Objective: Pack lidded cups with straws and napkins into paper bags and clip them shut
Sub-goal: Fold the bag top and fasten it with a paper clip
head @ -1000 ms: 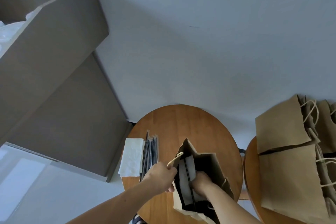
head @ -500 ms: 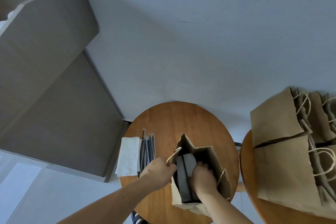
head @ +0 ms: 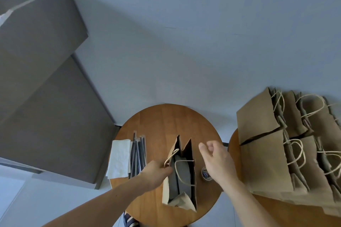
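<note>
Round worktop [head: 166,121]: wood, warm brown, smooth, with a low satin sheen and visible plank grain. Paper bag [head: 186,199]: brown kraft paper, matt, creased along its folds; its handles [head: 181,171] were pale twisted cord. Stacked bags [head: 263,162] on the neighbouring wooden worktop [head: 234,153] showed the same matt kraft. Napkins [head: 120,158]: white soft paper, faintly crumpled. Straws [head: 138,155]: dark, in thin clear wrappers. Cabinet [head: 46,97]: grey, flat matt.

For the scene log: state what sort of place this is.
Likely a makeshift takeaway packing spot in a plain room, not a shop counter: a small round wooden table bears an open paper bag, napkins and wrapped straws; a pile of bags lies on a second table.
</note>
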### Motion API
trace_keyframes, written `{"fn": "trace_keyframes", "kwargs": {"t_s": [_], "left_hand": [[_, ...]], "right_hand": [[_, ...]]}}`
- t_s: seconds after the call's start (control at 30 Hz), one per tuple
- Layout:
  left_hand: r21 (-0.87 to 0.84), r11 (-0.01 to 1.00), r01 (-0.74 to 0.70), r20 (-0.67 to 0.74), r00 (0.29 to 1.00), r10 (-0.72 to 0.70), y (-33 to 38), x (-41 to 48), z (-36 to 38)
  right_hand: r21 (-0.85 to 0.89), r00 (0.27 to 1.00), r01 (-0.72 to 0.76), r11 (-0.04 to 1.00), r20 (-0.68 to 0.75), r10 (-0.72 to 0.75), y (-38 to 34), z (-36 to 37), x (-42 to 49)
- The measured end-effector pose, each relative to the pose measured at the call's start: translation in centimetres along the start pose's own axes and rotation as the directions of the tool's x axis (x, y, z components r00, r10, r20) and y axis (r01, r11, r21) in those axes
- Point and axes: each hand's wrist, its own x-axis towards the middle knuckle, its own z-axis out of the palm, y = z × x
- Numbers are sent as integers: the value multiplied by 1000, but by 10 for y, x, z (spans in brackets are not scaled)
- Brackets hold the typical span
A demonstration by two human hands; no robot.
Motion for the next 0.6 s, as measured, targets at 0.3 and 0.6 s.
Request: {"fn": "trace_keyframes", "kwargs": {"t_s": [0.3, 0.6], "left_hand": [[61, 993, -104, 116, 989, 97, 2, -16, 45], [324, 938, 124, -214, 975, -55, 17, -5, 66]], "right_hand": [[437, 905, -281, 854, 417, 84, 7, 40, -26], [266, 924, 97, 959, 334, -186, 15, 45, -18]]}}
